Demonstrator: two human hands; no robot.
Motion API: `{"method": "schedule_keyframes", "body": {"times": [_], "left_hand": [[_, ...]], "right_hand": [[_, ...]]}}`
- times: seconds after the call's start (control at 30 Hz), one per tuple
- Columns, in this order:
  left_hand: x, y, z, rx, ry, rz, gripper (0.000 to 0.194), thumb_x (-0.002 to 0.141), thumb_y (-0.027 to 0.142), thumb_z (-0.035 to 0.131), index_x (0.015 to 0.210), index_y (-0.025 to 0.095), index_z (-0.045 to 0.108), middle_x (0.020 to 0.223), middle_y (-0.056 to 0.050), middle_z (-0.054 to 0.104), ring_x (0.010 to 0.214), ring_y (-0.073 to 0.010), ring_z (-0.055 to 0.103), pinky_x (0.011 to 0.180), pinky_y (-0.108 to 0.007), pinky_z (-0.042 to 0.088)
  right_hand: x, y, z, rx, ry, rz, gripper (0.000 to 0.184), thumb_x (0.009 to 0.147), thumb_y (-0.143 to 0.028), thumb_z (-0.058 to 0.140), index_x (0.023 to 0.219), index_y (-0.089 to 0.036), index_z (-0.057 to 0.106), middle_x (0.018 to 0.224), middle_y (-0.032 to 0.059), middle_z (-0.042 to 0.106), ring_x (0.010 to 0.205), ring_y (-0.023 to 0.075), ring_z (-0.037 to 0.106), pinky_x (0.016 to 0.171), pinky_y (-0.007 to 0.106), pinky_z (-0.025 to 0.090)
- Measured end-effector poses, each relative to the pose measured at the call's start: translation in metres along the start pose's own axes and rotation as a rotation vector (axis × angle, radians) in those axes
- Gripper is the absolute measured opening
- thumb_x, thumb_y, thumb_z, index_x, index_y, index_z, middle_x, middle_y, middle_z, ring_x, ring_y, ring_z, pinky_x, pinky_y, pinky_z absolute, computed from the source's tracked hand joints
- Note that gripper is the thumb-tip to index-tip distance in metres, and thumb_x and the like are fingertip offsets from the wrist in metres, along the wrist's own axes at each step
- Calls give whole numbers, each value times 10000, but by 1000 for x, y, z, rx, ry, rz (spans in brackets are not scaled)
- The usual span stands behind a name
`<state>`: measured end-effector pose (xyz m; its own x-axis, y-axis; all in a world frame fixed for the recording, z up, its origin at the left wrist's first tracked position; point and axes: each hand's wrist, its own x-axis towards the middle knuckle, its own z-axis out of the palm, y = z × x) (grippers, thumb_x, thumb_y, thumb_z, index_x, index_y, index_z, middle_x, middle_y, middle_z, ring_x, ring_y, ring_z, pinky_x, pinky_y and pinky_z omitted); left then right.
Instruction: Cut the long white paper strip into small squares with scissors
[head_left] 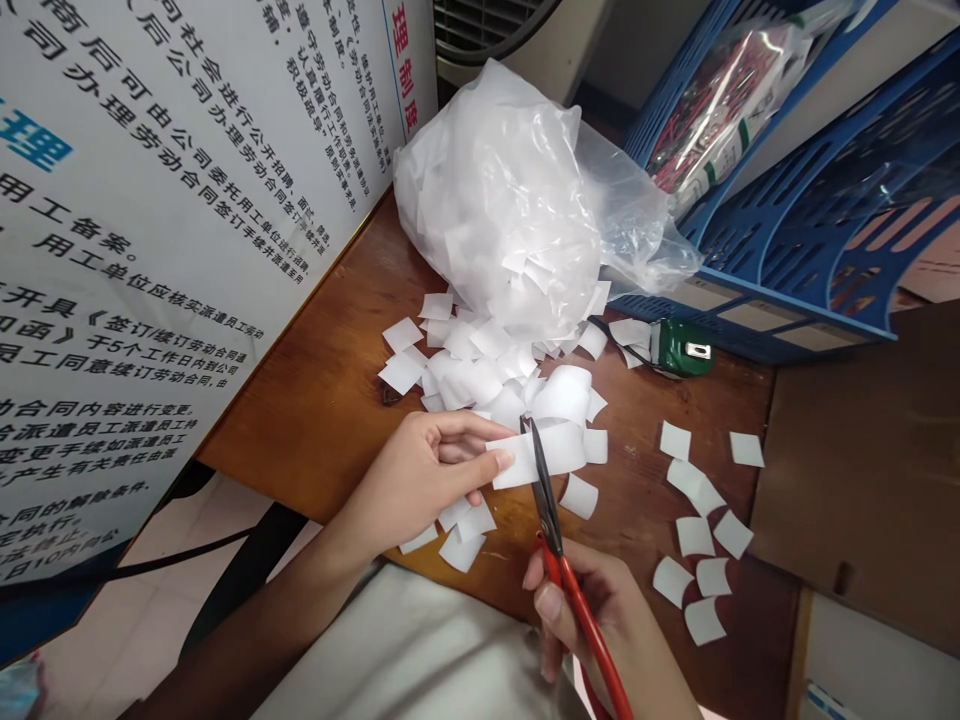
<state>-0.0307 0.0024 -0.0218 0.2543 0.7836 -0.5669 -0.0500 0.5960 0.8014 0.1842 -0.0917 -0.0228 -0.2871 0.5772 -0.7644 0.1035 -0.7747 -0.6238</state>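
Note:
Between thumb and fingers, my left hand (427, 475) pinches the end of a white paper strip (562, 447) that curls at its far end. My right hand (592, 610) grips the red handles of a pair of scissors (555, 525), whose dark blades cross the strip just right of my left fingertips. Beneath and beyond the strip lies a heap of white paper squares (480, 365). A few more squares (461, 548) rest near the table's front edge, below my left hand.
A clear plastic bag (502, 190) full of white pieces stands behind the heap. Right of it are a green tape measure (681, 347) and a blue file rack (787, 310). Several loose squares (694, 537) lie on the wooden table (300, 400). A printed board (150, 250) stands at left.

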Motion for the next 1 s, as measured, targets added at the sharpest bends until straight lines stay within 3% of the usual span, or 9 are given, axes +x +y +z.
{"method": "schedule_keyframes", "body": {"times": [0.4,0.73,0.87,1.0], "left_hand": [[1,-5,-2,8,-19,1,210,854,314,782,1030,199,779,676,30,654,540,-55,575,522,-131,461],[-3,-7,-2,78,-7,-18,285,857,390,775,1070,201,762,610,29,634,549,-86,568,530,-162,451],[-6,-3,-7,128,29,19,305,878,410,752,1106,208,743,721,14,689,614,-100,630,592,-182,491],[-7,4,-15,225,171,117,322,929,446,683,1150,213,657,770,16,697,719,-140,693,691,-218,525]], "right_hand": [[2,-3,5,-13,55,76,479,775,-579,758,771,-149,547,627,-36,508,448,87,529,476,197,398],[3,12,9,-79,77,46,456,847,-553,701,724,-170,486,454,-37,492,381,91,495,435,178,301],[-1,15,6,-237,243,31,498,824,-642,668,724,-169,547,489,-13,518,425,111,492,474,220,369],[-13,21,-12,-668,552,-138,412,799,-599,703,800,-189,661,661,40,649,593,185,599,557,268,450]]}}
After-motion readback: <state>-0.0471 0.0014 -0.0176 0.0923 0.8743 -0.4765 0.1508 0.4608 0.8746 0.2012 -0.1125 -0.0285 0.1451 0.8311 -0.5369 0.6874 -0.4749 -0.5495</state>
